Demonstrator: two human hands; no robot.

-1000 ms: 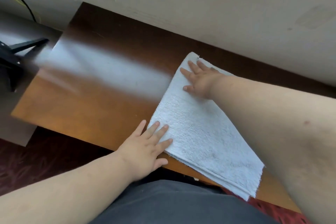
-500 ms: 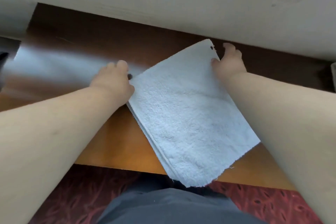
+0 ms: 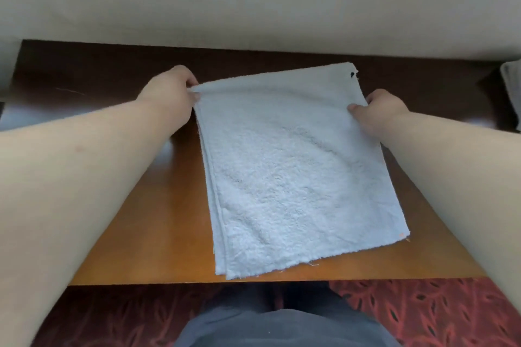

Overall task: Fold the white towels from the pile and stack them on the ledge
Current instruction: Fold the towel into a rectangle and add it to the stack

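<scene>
Behind the brown wooden desk (image 3: 158, 222) we see a plain pale wall (image 3: 253, 0), and below the near edge a red patterned carpet (image 3: 428, 315) with our dark grey clothing (image 3: 282, 329) at the bottom of the view. On the desk lies 1 white towel (image 3: 298, 177), already folded into layers, whose stacked edges show along its left side; it sits slightly turned, its far edge close to the wall and its near edge almost at the front edge of the desk. Our left hand (image 3: 172, 90) is at the far left corner of the towel, fingers (image 3: 193, 82) curled around the cloth there so that the corner bunches up a little between fingers and thumb. Our right hand (image 3: 380, 111) is on the right edge, a bit nearer to us than the far right corner, with the thumb lying on top of the cloth and the other fingers tucked under the edge, pinching it. So both hands hold the far part of the towel, 1 on each side, and the rest of it lies flat on the desk between our forearms. At the far right edge of the view a piece of greyish cloth (image 3: 511, 82) shows, cut off by the frame.
</scene>
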